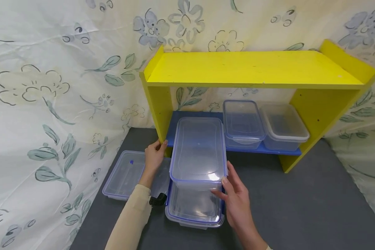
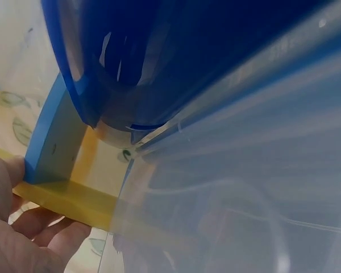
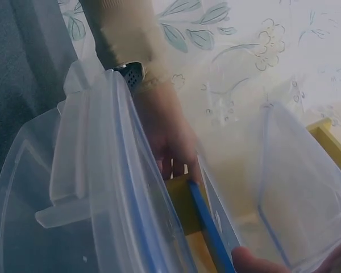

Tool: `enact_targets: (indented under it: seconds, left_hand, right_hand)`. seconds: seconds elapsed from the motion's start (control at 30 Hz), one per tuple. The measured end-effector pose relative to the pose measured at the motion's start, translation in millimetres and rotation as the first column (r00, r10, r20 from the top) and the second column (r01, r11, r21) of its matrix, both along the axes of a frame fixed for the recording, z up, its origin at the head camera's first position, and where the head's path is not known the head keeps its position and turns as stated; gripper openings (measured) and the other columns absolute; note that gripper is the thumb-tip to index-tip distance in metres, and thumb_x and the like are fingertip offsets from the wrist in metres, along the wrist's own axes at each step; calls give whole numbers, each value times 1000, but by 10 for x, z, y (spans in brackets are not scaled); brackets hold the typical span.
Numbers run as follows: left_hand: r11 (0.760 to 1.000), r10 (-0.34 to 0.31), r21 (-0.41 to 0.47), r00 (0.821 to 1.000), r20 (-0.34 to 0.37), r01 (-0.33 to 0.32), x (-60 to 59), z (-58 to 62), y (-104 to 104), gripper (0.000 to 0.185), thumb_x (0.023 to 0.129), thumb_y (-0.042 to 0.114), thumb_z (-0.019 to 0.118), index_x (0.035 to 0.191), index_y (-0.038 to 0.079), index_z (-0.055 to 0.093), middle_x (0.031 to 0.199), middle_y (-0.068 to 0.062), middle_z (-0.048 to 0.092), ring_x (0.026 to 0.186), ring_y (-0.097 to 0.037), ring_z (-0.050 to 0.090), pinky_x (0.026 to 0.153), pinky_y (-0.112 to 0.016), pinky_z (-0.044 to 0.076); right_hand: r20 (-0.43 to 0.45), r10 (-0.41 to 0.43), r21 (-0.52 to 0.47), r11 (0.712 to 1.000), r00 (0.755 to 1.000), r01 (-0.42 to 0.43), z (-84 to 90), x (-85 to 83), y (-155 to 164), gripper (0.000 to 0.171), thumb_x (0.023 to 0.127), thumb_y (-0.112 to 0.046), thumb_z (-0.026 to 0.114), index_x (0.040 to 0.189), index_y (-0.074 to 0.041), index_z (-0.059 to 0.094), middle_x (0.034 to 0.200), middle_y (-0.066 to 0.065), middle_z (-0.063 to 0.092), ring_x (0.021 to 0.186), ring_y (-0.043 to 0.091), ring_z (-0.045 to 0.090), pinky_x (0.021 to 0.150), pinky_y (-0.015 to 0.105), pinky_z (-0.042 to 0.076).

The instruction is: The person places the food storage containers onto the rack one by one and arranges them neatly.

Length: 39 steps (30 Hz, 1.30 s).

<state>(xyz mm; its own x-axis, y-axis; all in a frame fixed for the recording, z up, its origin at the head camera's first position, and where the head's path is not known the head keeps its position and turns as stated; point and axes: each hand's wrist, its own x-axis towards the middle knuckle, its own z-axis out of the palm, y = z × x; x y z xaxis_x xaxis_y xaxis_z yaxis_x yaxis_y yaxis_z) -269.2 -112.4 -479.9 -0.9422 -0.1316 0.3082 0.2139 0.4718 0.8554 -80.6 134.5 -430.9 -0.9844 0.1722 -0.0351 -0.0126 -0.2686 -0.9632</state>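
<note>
Your right hand [image 1: 237, 203] pinches the near right corner of the large clear container [image 1: 198, 152], which sits half on the blue lower shelf [image 1: 175, 133] at its left end, its long axis running front to back and its near end overhanging the lidded box [image 1: 194, 208] on the grey table [image 1: 300, 208]. Your left hand [image 1: 153, 158] curls round the front edge of the yellow shelf's left upright [image 1: 158, 104]. Only your left wrist view shows those fingers [image 2: 23, 219] wrapped on the yellow edge; only the head view shows two smaller containers [image 1: 264, 123] at the shelf's right end.
</note>
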Motion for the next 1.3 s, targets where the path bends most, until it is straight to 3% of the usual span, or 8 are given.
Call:
enact_targets:
  seconds: [0.13, 0.57, 0.73, 0.93, 1.3]
  left_hand:
    - [1000, 0, -5, 1000, -7, 0, -10, -8, -7, 25, 95, 30, 62, 87, 7, 70, 67, -15, 63, 54, -17, 48, 49, -26, 37]
    - [1000, -13, 4, 1000, 5, 13, -17, -7, -11, 27, 96, 32, 61, 88, 7, 70, 67, -16, 63, 54, -18, 48, 49, -26, 37]
    - [1000, -10, 6, 1000, 6, 10, -23, -17, -13, 27, 96, 31, 62, 90, 6, 71, 73, -21, 66, 56, -16, 49, 50, -25, 38]
    - [1000, -13, 4, 1000, 12, 13, -41, -41, -18, 28, 95, 32, 62, 93, 7, 73, 77, -24, 68, 57, -16, 52, 51, -25, 39]
    - [1000, -12, -7, 1000, 5, 12, -53, -61, -36, 28, 96, 34, 61, 93, 9, 73, 74, -13, 69, 60, -19, 54, 52, -28, 41]
  right_hand:
    - [4, -13, -13, 1000, 1000, 13, 10, -66, -7, 55, 102, -18, 51, 153, -21, 31, 155, 2, 37, 116, 6, 59, 79, 33, 58]
    - [22, -26, -22, 999, 999, 26, 29, -227, -5, 52, 102, -19, 49, 152, -25, 33, 153, -3, 39, 113, 6, 59, 78, 32, 58]
    - [7, -31, -34, 999, 1000, 31, 24, -281, -16, 53, 102, -19, 49, 153, -22, 32, 155, -1, 38, 110, 6, 61, 77, 33, 58]
    - [19, -48, -38, 998, 999, 49, 29, -354, -34, 50, 103, -20, 49, 150, -27, 36, 153, -7, 39, 110, 9, 61, 78, 33, 58]
    - [12, -64, -74, 995, 998, 64, 42, -481, -46, 54, 101, -24, 52, 152, -23, 33, 153, -2, 40, 106, 7, 62, 78, 31, 58]
